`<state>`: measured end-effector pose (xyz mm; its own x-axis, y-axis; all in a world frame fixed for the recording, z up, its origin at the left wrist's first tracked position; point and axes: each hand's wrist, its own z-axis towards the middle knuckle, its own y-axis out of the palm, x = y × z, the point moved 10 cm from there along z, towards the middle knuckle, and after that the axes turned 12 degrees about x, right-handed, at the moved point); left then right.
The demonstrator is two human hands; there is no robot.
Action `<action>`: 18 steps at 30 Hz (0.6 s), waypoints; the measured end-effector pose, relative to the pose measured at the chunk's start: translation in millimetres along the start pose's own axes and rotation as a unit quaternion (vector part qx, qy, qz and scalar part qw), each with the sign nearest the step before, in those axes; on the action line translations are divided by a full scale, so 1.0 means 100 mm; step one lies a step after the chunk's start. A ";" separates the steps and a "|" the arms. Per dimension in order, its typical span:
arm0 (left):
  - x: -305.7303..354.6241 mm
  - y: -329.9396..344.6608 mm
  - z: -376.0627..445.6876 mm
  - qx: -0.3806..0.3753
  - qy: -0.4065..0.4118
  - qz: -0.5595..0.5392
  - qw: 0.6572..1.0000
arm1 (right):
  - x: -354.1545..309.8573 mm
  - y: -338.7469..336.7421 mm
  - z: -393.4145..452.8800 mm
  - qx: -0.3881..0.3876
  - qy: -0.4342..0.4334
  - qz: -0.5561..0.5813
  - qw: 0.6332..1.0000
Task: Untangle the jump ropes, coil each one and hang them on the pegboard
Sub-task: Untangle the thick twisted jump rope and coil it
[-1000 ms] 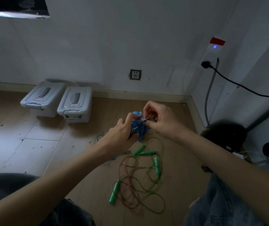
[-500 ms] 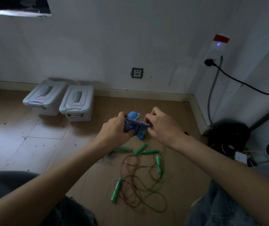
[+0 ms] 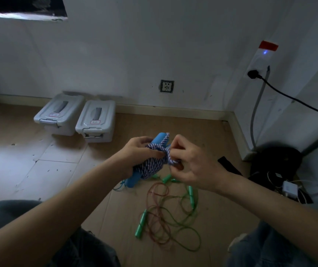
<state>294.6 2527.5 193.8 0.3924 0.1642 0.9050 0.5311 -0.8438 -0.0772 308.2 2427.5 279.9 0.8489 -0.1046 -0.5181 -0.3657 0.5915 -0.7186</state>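
Left hand grips the coiled striped rope; right hand, just beside it, pinches the rope's end.

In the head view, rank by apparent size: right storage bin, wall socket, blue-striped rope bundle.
1. Right storage bin, though it lies farther away.
2. Blue-striped rope bundle, nearer the camera and partly covered by both hands, so unsure.
3. Wall socket, clearly smallest.

Two grey lidded bins by wall; wall socket; black cable.
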 end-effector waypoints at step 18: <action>0.19 0.28 -0.16 -0.066 -0.020 -0.167 0.984 | 0.72 0.00 0.04 0.079 0.361 0.362 0.856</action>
<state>305.0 2498.8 215.8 0.2430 0.4611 0.8535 0.5339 -0.7981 0.2791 371.0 2423.4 244.1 -0.0568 -0.0980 -0.9936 -0.5921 0.8046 -0.0455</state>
